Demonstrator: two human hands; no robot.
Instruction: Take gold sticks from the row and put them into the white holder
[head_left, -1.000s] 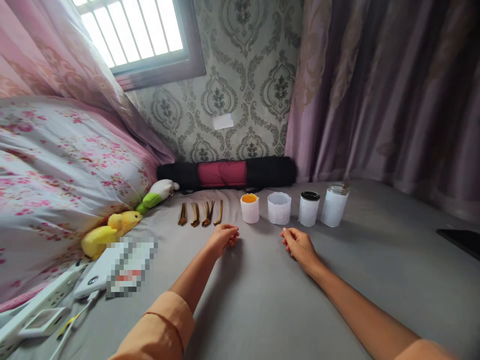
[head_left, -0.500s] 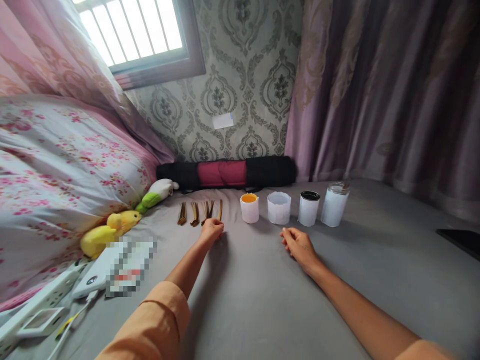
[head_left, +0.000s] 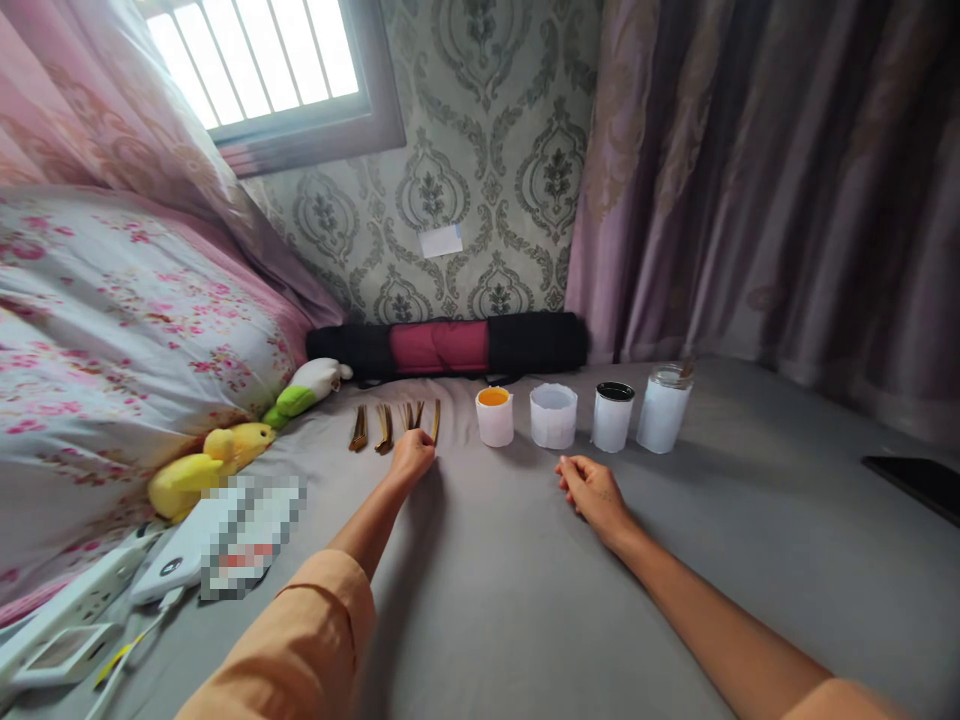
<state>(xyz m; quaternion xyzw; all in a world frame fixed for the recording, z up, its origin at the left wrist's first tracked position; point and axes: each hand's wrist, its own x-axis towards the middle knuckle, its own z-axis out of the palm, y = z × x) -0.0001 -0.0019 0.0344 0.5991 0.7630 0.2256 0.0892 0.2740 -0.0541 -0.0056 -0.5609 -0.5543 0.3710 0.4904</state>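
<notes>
Your left hand (head_left: pixel 412 456) has slid left and forward. The brown sticks (head_left: pixel 384 428) now lie at its curled fingertips; whether it grips one cannot be told. Your right hand (head_left: pixel 592 488) rests loosely curled and empty, the white cups (head_left: pixel 553 417) just beyond it.

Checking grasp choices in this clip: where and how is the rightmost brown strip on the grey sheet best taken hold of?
Probably pinch the rightmost brown strip at its near end, coming from the person's side with the left hand beside it. It is thin, lies flat and points away; the orange-filled cup crowds its right.
</notes>
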